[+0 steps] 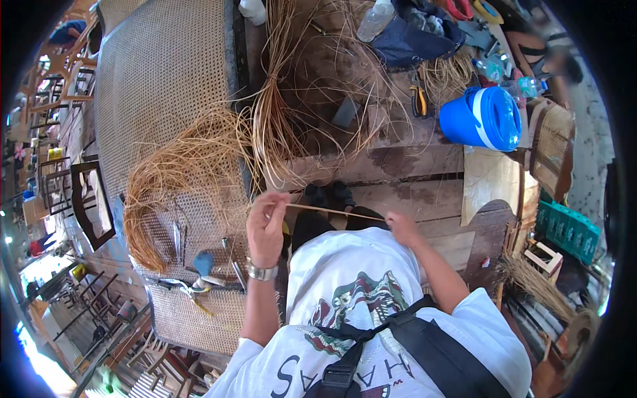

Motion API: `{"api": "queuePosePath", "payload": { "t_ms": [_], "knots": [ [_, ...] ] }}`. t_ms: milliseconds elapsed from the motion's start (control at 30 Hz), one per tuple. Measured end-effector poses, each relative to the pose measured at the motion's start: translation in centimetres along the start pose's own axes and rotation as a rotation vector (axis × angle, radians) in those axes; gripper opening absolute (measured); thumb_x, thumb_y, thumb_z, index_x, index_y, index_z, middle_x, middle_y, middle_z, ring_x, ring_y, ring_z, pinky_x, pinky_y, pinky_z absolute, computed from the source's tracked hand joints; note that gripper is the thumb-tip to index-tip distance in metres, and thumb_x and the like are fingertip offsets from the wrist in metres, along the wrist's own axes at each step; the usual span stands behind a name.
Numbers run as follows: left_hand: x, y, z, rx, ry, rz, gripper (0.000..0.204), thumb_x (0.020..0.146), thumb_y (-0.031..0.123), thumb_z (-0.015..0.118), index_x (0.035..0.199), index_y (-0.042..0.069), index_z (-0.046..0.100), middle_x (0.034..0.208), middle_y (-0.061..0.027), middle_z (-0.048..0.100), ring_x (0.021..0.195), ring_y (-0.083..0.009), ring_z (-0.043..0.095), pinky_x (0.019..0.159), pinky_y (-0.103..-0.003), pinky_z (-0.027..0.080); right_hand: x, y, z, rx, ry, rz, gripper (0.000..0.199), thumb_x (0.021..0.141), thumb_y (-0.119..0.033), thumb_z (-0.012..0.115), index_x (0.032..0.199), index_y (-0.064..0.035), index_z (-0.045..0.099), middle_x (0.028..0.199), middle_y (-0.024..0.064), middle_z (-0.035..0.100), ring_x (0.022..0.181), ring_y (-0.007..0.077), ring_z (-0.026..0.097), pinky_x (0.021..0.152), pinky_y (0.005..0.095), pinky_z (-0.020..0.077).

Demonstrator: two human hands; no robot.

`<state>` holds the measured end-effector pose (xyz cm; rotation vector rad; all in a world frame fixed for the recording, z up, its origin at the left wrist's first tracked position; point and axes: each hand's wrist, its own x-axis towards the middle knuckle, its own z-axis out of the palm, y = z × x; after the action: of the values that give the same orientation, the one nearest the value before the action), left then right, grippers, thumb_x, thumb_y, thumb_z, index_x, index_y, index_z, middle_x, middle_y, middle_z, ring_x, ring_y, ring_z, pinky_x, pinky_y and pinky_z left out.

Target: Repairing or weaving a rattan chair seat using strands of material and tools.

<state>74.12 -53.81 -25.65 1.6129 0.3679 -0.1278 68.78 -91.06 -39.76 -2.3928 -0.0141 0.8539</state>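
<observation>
My left hand (267, 225) and my right hand (401, 225) hold a thin cane strip (335, 211) stretched taut between them, just above my lap. The left hand, with a metal watch on its wrist, pinches one end near the edge of a woven cane panel (166, 73). The right hand pinches the other end over the wooden floor boards. A loose bundle of cane strands (275, 119) fans out in front of me, and another curled heap (179, 172) lies on the panel.
Metal tools and a blue-handled one (202, 262) lie on the panel by my left arm. A blue plastic jug (483, 118), pliers (419, 98), bottles and dark cloth (411, 33) sit at the back right. Green crates (569, 229) stand at right, wooden chairs (86, 199) at left.
</observation>
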Motion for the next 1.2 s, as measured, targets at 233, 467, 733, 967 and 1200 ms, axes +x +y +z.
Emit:
{"api": "queuePosePath", "payload": {
  "t_ms": [233, 467, 733, 967, 1200],
  "knots": [
    [12.2, 3.5, -1.3, 0.908, 0.102, 0.484, 0.068, 0.089, 0.025, 0.069, 0.148, 0.009, 0.040, 0.139, -0.0160, 0.052, 0.111, -0.0267, 0.062, 0.095, -0.042, 0.050, -6.1, 10.8, 0.7, -0.366, 0.024, 0.116, 0.013, 0.083, -0.004, 0.058, 0.093, -0.0021, 0.065, 0.097, 0.0220, 0.067, 0.092, 0.0412, 0.064, 0.077, 0.0492, 0.0514],
    [27.6, 0.9, 5.0, 1.137, 0.130, 0.010, 0.068, 0.090, 0.036, 0.068, 0.143, 0.006, 0.037, 0.126, -0.0230, 0.059, 0.113, -0.0389, 0.060, 0.090, -0.048, 0.053, -9.7, 18.7, -3.0, -0.542, -0.301, 0.569, 0.022, 0.079, -0.013, 0.060, 0.094, -0.0040, 0.073, 0.104, 0.0224, 0.069, 0.101, 0.0385, 0.066, 0.088, 0.0466, 0.0535],
    [33.0, 0.5, 5.6, 1.251, 0.040, -0.122, 0.030, 0.085, 0.027, 0.065, 0.103, 0.003, 0.066, 0.107, -0.0223, 0.068, 0.102, -0.0370, 0.066, 0.086, -0.047, 0.054, -15.0, 26.5, -4.1, -0.501, -0.318, 0.799, 0.024, 0.069, -0.017, 0.068, 0.086, -0.0016, 0.074, 0.088, 0.0227, 0.071, 0.087, 0.0380, 0.070, 0.077, 0.0458, 0.0562],
    [31.6, 14.2, 3.8, 0.798, 0.372, 0.382, 0.024, 0.087, 0.030, 0.068, 0.090, 0.006, 0.067, 0.078, -0.0116, 0.066, 0.068, -0.0278, 0.063, 0.064, -0.041, 0.049, -12.3, 28.3, -2.7, -0.264, -0.353, 0.756, 0.025, 0.075, -0.019, 0.060, 0.082, -0.0001, 0.073, 0.104, 0.0271, 0.068, 0.100, 0.0346, 0.067, 0.089, 0.0426, 0.0528],
    [40.8, 10.6, 4.6, 1.030, 0.237, 0.272, 0.054, 0.088, 0.041, 0.068, 0.126, 0.003, 0.057, 0.125, -0.0226, 0.060, 0.108, -0.0383, 0.063, 0.089, -0.045, 0.051, -6.5, 26.2, -2.3, -0.272, -0.305, 0.353, 0.017, 0.073, -0.015, 0.061, 0.070, 0.0001, 0.069, 0.068, 0.0196, 0.068, 0.065, 0.0296, 0.070, 0.063, 0.0428, 0.0555]
  ]
}}
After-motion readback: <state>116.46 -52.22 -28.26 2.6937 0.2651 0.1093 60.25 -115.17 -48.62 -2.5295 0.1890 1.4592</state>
